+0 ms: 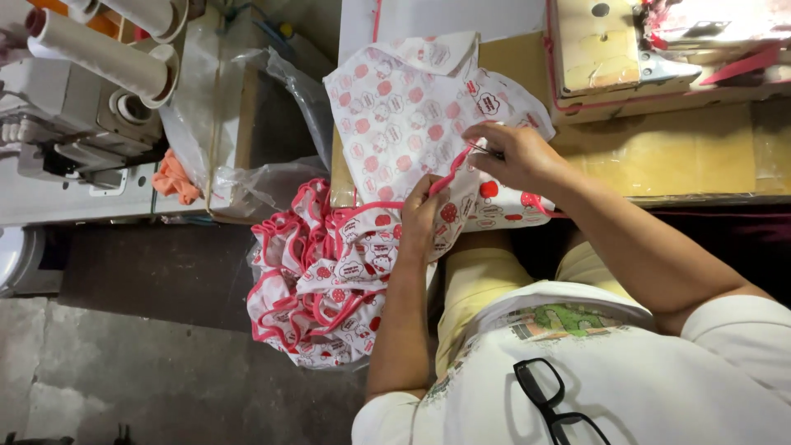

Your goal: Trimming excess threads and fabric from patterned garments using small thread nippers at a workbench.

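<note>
A white fabric piece printed with red and pink shapes lies on the wooden sewing table. My right hand pinches its pink binding strip near the fabric's lower edge. My left hand grips the same fabric lower down, at the table's front edge, by the pink trim. A heap of similar pink-edged printed pieces hangs and piles to the left of my lap.
A sewing machine stands at the top right on the table. Another machine with white thread cones sits at the left. Clear plastic bags and an orange cloth lie between. Black glasses hang on my shirt.
</note>
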